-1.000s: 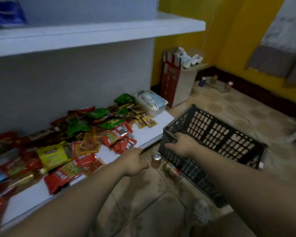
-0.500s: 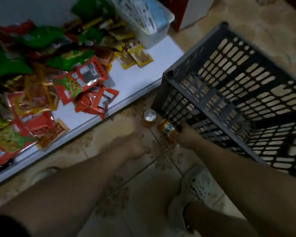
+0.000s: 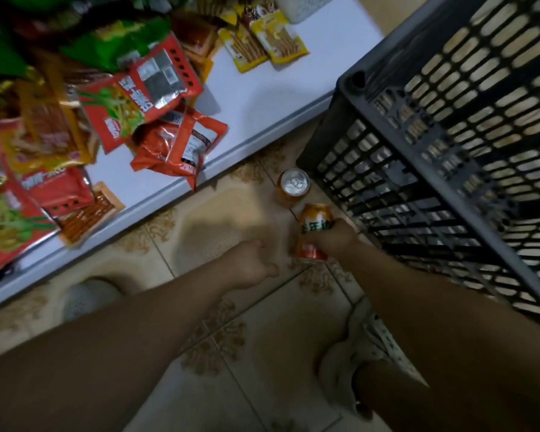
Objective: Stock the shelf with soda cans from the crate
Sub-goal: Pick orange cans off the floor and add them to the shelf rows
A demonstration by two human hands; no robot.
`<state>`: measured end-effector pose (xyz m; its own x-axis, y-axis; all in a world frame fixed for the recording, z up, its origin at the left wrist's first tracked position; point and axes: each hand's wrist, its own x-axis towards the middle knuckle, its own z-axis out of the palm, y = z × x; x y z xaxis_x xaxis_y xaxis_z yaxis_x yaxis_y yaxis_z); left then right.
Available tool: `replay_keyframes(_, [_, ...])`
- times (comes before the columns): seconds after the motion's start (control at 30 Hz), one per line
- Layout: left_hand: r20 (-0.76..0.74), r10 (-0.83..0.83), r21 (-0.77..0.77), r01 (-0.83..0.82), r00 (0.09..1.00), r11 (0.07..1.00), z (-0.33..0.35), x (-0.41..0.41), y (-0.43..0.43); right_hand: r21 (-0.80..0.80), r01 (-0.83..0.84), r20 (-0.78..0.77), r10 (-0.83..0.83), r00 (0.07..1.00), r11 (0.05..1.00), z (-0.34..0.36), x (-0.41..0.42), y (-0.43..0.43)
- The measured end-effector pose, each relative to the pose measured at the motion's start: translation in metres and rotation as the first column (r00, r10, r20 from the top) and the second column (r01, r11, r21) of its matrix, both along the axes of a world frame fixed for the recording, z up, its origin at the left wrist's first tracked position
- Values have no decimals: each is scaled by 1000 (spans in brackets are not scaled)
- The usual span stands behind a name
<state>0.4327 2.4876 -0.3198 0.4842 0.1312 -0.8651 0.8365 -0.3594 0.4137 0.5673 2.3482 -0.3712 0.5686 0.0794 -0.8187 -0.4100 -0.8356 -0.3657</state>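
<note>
Curling in on nothing, the fingers of the left hand (image 3: 250, 266) hang low over the tiled floor (image 3: 231, 353). Just right of them, the right hand (image 3: 332, 237) wraps its fingers round an orange soda can (image 3: 315, 218), top end pointing away. Just beyond those fingers a second can (image 3: 293, 183) stands upright on the floor, beside the corner of the dark crate (image 3: 418, 145). Farther off to the left, snack packets (image 3: 144, 92) litter the white shelf (image 3: 262, 98).

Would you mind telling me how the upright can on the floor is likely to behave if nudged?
The upright can looks unopened, so probably full and heavy for its size. Standing on smooth tile beside the crate, it might slide or tip if nudged, and its round body would then likely roll.
</note>
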Motion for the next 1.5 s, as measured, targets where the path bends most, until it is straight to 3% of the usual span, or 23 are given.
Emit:
replay_keyframes(0.2, [237, 235, -17, -238, 943, 971, 98, -19, -8, 433, 207, -100, -181, 978, 877, 106, -56, 15])
replay_keyframes(0.4, [548, 387, -114, -393, 741, 913, 206, -66, -1, 682, 97, 22, -153, 988, 725, 246, -95, 37])
replay_keyframes(0.7, [803, 430, -176, -525, 413, 833, 356, -152, 18, 816, -235, 329, -90, 940, 529, 424, -166, 81])
replay_keyframes(0.93, [891, 359, -125, -610, 278, 782, 449, -238, 53, 780, -500, 541, -3, 841, 376, 528, -246, 128])
replay_keyframes(1.23, [923, 233, 87, -757, 305, 648, 518, -368, 126, 674, -720, 698, 177, 694, 165, 617, -361, 205])
replay_keyframes(1.5, [831, 264, 406, -858, 490, 314, 546, -478, 222, 643, -765, 738, 236, 633, 41, 647, -424, 302])
